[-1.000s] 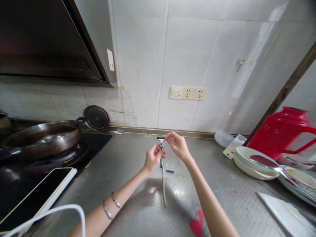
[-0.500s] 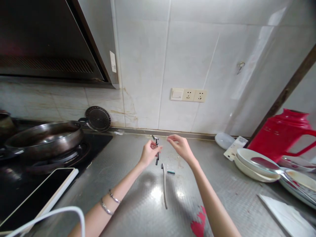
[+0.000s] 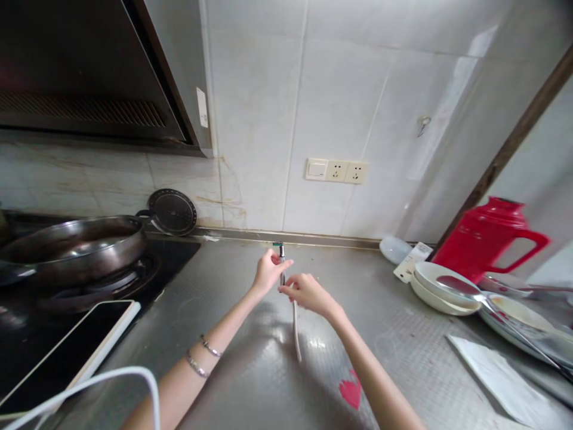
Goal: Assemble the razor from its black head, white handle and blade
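My left hand (image 3: 267,272) is closed round a small razor head piece (image 3: 280,254) and holds it upright above the steel counter (image 3: 250,370). My right hand (image 3: 304,292) has come down just right of it, fingers curled over the top end of a pale razor handle (image 3: 296,334) that lies on the counter. Whether the right fingers grip that handle or something smaller is hidden. Two bracelets (image 3: 199,358) sit on my left wrist.
A pan (image 3: 71,245) stands on the stove at left, a tablet (image 3: 67,352) with a white cable (image 3: 89,382) lies at front left. Bowls and plates (image 3: 443,286), a red jug (image 3: 490,239) and a flat white sheet (image 3: 496,376) fill the right side.
My right hand has dropped from beside the razor head down onto the counter at the handle's top end. My left hand still holds the head piece, now more upright.
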The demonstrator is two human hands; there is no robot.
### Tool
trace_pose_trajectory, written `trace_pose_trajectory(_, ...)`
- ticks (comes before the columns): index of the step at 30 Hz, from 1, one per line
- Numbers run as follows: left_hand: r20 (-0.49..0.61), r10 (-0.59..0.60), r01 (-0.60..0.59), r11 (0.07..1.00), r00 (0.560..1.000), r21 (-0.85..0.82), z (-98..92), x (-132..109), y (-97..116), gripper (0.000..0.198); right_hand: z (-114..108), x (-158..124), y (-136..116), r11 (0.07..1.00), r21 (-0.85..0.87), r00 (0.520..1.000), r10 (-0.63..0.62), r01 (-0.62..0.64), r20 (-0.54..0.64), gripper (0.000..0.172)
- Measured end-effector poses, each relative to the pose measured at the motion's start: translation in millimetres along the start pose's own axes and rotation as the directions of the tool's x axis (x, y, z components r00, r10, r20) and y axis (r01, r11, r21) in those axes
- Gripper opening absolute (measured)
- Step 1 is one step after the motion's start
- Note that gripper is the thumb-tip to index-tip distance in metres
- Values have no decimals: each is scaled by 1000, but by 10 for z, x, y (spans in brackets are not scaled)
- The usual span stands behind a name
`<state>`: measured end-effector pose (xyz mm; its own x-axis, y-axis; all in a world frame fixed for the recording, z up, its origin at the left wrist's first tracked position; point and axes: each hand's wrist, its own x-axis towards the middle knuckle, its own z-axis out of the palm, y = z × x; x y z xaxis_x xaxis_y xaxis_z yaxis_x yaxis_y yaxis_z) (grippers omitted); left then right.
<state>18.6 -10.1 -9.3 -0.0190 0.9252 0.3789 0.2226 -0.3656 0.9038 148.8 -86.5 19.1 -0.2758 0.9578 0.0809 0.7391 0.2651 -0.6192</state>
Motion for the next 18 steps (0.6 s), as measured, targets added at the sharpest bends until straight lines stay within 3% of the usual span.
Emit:
trace_pose_trajectory(5,32,13,-14,1000,999,20,92,-65,-31,38,252,-40,-15,989,-140,978,24,-54,-209,35)
trace_pose_trajectory(8,191,-5,2,1000,982,18,42,-48,-32,38,301,-88,7,987,-142,974,47,-80,-220,38)
trace_pose_trajectory(9,288,-22,13,999,957,35,-13,-21,-25,39,309,-117,17,987,-131,977,60,-88,-207,38)
trace_pose_trajectory(11,486,-91,22,989,869,146,-175,63,-1,41,327,-193,39,988,-99,984,105,-120,-146,38)
trace_pose_trajectory(13,587,-201,71,969,784,238,-372,170,26,43,355,-277,61,984,-76,987,157,-160,-41,35)
trace_pose_trajectory(14,573,-232,94,961,786,261,-466,223,38,44,374,-317,71,981,-74,983,181,-180,13,34)
trace_pose_trajectory(18,463,-198,77,960,864,267,-701,362,52,42,464,-417,116,967,-95,961,248,-238,122,29)
